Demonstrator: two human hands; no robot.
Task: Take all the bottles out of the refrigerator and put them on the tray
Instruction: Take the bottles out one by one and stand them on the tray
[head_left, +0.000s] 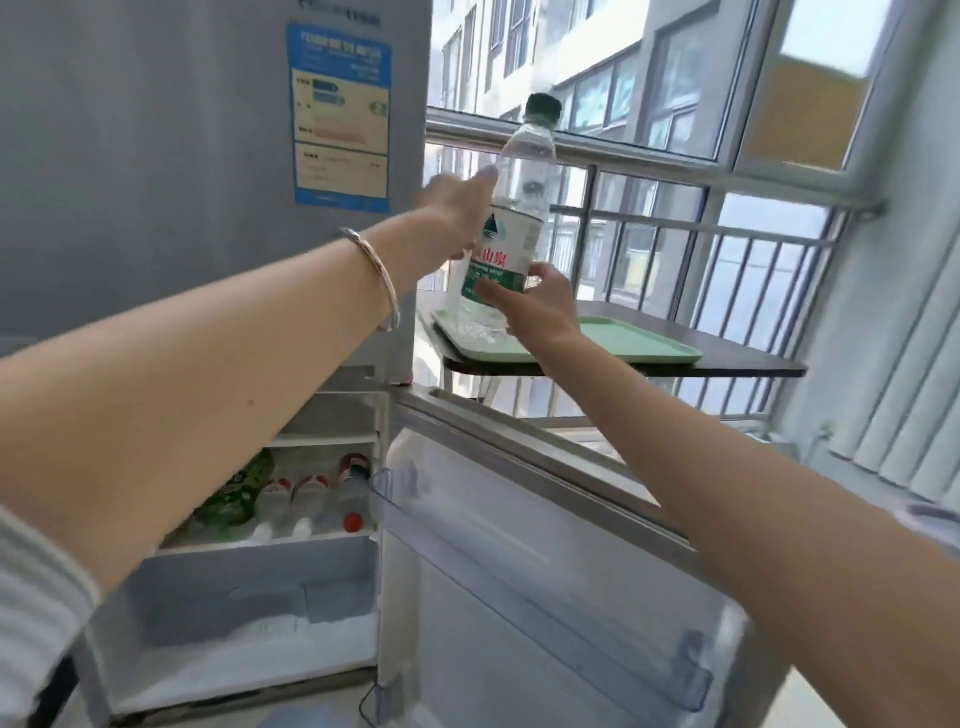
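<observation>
Bottles (306, 501) lie on their sides on a shelf in the open lower part of the refrigerator (156, 156), at the far left, with white and red caps facing out and something green beside them. Its lower door (519, 571) swings open to the right.

Above the shelf, the left hand (457, 218), with a bracelet (379, 270) on its wrist, reaches towards the water bottle (519, 208). It is blurred, but its fingers seem stretched out straight, their tips against the bottle's left side just above the label, not wrapped round it.

That bottle is clear, with a dark green cap and a green and white label, and stands nearly upright, leaning slightly right at the top. The right hand (535, 301) grips it low down: the thumb lies across the front of the label and the other fingers curl round the back, so the bottle sits between them. The bottle's base is at the left end of the pale green tray (649, 343).

The tray lies on a dark table (753, 364) just right of the refrigerator, in front of a window railing (727, 234).
</observation>
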